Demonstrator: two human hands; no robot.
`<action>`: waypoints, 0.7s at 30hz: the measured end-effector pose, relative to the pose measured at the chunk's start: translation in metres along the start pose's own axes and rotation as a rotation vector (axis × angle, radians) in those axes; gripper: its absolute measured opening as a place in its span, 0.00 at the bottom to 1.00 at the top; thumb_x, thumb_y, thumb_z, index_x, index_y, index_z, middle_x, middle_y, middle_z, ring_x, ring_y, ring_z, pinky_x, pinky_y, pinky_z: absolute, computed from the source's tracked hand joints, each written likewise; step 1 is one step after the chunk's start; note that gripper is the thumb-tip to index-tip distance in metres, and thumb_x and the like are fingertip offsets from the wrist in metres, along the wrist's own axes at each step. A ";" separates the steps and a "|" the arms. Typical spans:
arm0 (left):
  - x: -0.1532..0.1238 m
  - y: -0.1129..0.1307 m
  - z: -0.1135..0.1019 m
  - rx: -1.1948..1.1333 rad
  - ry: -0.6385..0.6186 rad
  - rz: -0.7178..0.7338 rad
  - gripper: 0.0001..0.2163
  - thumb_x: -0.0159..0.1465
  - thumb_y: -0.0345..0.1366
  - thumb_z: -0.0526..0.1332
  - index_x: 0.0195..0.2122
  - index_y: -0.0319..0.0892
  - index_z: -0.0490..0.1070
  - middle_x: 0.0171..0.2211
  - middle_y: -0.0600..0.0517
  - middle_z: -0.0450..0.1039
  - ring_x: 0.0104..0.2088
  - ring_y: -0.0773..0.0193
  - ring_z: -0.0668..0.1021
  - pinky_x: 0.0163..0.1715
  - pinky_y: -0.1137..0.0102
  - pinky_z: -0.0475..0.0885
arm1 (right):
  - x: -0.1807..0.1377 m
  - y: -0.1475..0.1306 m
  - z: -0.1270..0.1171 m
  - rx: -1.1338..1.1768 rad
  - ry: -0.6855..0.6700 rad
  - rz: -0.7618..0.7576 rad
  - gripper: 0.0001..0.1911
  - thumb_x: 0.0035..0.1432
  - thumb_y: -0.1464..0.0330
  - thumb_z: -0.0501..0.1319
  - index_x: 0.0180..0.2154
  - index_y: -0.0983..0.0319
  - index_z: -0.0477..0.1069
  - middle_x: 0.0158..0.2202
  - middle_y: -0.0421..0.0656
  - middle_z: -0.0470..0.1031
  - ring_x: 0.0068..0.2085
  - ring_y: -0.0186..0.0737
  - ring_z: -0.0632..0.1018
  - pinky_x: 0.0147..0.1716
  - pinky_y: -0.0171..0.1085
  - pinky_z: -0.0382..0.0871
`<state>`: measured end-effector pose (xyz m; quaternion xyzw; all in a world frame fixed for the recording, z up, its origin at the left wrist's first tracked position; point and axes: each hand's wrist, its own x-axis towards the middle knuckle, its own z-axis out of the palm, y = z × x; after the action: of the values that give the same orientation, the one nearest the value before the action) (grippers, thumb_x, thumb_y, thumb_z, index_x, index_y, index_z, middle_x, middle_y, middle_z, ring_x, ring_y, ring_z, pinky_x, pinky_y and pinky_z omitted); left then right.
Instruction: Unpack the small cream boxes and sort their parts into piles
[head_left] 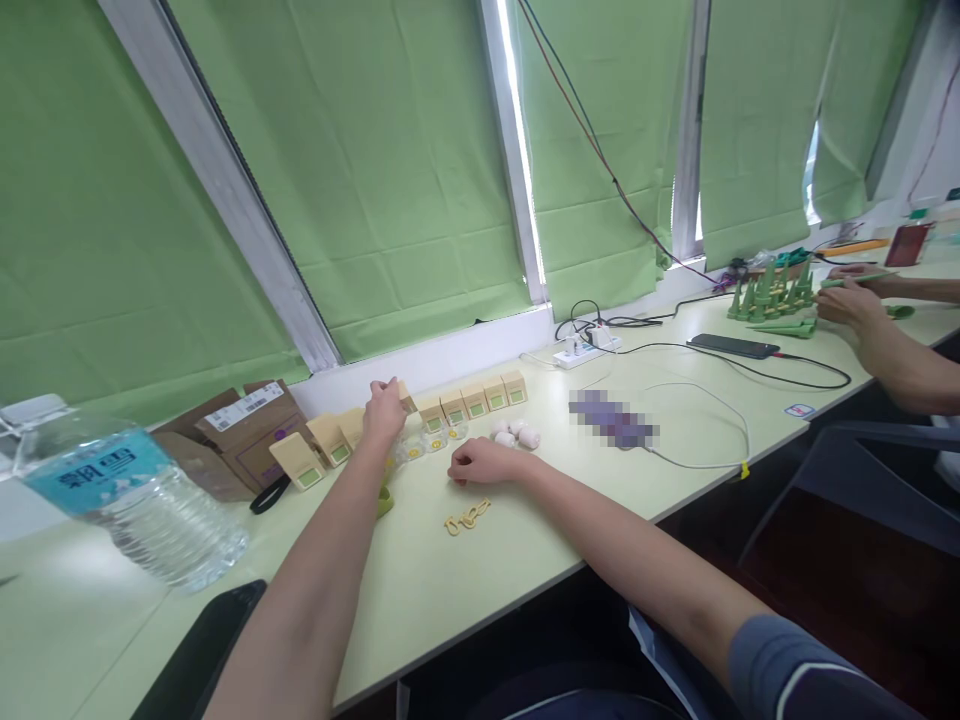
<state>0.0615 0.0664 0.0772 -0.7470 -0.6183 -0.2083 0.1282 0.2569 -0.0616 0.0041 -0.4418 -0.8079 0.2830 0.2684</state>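
Note:
My left hand (385, 410) reaches to the row along the wall side of the table, its fingers closed on a small cream box (407, 397) that it partly hides. More cream boxes with green squares (475, 400) stand to both sides of it. Clear round pieces with yellow centres (436, 441) lie in a line before the boxes. My right hand (484, 463) rests on the table with its fingers curled in, and nothing shows in them. Beside it sit several pale pink egg-shaped pieces (528, 436). Yellow loops (467, 516) lie nearer me. A green object (385, 501) is partly behind my left forearm.
On the left are a large water bottle (142, 500), an open cardboard box (247, 440) and a black object (202, 650). A power strip (587, 352), cables and a phone (733, 346) lie to the right. Another person's hands (855, 305) work by green cones (772, 295).

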 end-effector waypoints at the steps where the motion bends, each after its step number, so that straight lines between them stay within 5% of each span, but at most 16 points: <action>1: -0.001 0.001 -0.007 -0.036 0.045 -0.005 0.24 0.61 0.31 0.58 0.60 0.45 0.62 0.56 0.41 0.60 0.48 0.50 0.76 0.49 0.59 0.70 | 0.000 0.000 0.000 -0.001 -0.001 0.001 0.11 0.58 0.67 0.58 0.25 0.62 0.74 0.28 0.38 0.77 0.29 0.32 0.71 0.29 0.32 0.59; 6: -0.021 0.007 -0.037 -0.279 0.206 -0.022 0.28 0.60 0.40 0.63 0.62 0.44 0.64 0.53 0.42 0.62 0.51 0.50 0.74 0.55 0.58 0.68 | -0.002 0.000 -0.001 -0.011 0.001 -0.001 0.10 0.58 0.68 0.59 0.25 0.62 0.73 0.28 0.39 0.77 0.29 0.33 0.72 0.29 0.32 0.60; 9: -0.050 0.014 -0.042 -0.498 0.238 -0.064 0.30 0.57 0.46 0.66 0.60 0.44 0.67 0.51 0.44 0.65 0.43 0.56 0.77 0.49 0.62 0.72 | -0.003 0.002 0.000 -0.022 0.035 0.002 0.10 0.58 0.69 0.59 0.25 0.63 0.72 0.27 0.40 0.76 0.28 0.33 0.72 0.29 0.32 0.60; 14: -0.112 0.032 -0.028 -1.011 0.117 -0.233 0.32 0.54 0.53 0.66 0.57 0.41 0.70 0.44 0.44 0.71 0.19 0.74 0.70 0.21 0.72 0.69 | -0.001 0.008 0.002 0.054 0.073 0.044 0.07 0.60 0.68 0.58 0.36 0.63 0.73 0.27 0.40 0.77 0.26 0.34 0.74 0.29 0.32 0.64; 21: -0.144 0.052 -0.004 -1.129 0.088 -0.255 0.26 0.56 0.50 0.66 0.52 0.40 0.72 0.42 0.47 0.70 0.19 0.76 0.69 0.18 0.75 0.67 | 0.000 0.010 0.003 -0.001 0.073 -0.027 0.10 0.56 0.66 0.63 0.41 0.62 0.73 0.34 0.42 0.78 0.32 0.38 0.77 0.29 0.32 0.64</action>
<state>0.0905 -0.0713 0.0161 -0.6099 -0.4905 -0.5505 -0.2905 0.2607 -0.0572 -0.0050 -0.4410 -0.8035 0.2628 0.3013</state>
